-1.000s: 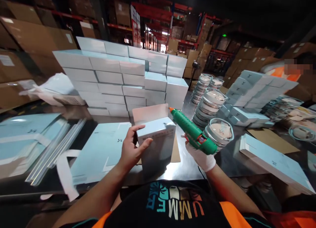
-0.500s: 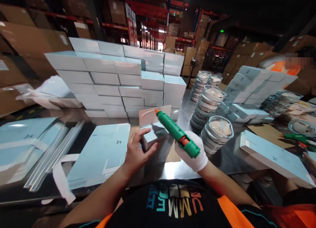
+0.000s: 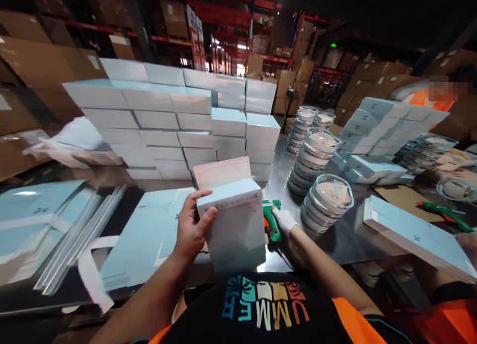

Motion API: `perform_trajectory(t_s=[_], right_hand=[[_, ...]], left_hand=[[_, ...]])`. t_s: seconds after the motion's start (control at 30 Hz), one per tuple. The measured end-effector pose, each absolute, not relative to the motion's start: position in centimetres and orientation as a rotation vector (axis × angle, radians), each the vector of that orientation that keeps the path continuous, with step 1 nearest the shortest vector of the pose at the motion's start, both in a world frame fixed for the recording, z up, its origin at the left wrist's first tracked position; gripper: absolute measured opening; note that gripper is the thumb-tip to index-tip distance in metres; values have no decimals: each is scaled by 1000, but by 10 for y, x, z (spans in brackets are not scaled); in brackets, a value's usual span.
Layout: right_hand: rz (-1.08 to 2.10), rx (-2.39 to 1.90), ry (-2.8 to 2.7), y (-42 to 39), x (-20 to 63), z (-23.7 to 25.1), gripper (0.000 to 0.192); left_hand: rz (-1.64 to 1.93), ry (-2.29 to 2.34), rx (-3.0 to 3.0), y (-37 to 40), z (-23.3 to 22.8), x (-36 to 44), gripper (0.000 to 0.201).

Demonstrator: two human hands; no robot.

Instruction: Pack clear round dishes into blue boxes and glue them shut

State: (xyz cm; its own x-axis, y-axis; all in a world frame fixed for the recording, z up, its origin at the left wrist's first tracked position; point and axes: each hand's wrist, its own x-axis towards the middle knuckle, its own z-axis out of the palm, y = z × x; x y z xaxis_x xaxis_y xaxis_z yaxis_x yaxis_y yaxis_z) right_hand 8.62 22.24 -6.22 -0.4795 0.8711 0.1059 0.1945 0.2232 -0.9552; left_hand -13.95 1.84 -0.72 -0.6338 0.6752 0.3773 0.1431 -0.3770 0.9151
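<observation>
The left hand (image 3: 191, 229) grips a pale blue box (image 3: 233, 224) by its left edge — thumb across the near face, fingers wrapped behind — and holds it upright just in front of the person's chest, its top flap (image 3: 221, 171) standing open and tilted back. The right hand (image 3: 285, 220), in a white glove, is closed around the handle of a green glue gun (image 3: 272, 218), which sits low against the steel surface (image 3: 335, 239) just right of the box; the box hides most of the gun, so the nozzle cannot be seen.

Left of the left hand lie flat, unfolded blue cartons (image 3: 149, 229) and a further spread of flat sheets (image 3: 40, 219). Beyond both hands a wall of closed blue boxes (image 3: 167, 120) is stacked in rows. Beyond the right hand and to its right stand columns of round clear-lidded tins (image 3: 324, 195), with more piles (image 3: 313, 150) behind them — and a second heap of blue boxes (image 3: 383, 130) farther right. A long flat blue box (image 3: 413, 239) lies on the surface to the right of the gloved hand. Near the far right edge another green glue gun (image 3: 443, 214) lies on a piece of brown card (image 3: 406, 202), close to another person's orange sleeve (image 3: 447, 324).
</observation>
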Motion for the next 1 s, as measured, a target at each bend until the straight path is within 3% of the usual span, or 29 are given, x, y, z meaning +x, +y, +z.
perform_trajectory(t_s=[0.2,0.37,0.53,0.73,0.9,1.0], right_hand=[[1257,-836,-1753,211,92,-24,47],[1365,-581,-1825,178,69,27,52],[1232,-558,-1909,171,63,28,43],[1025,-298,-2149,187,90,4,74],[944,-103,-2181,178,102,-6,33],[964,-71,-2175,169,99,-5,27]], left_hand=[[2099,1523,1279,26,-10,-137,65],[2112,1559,1609,35,-7,-127,61],[2050,1519,1727,36,-22,-127,53],[2279,1268,1707,41,-29,-131,54],[1950,1176,2093,36,-13,-147,30],[1886,1160,2136,32,-9,-150,31]])
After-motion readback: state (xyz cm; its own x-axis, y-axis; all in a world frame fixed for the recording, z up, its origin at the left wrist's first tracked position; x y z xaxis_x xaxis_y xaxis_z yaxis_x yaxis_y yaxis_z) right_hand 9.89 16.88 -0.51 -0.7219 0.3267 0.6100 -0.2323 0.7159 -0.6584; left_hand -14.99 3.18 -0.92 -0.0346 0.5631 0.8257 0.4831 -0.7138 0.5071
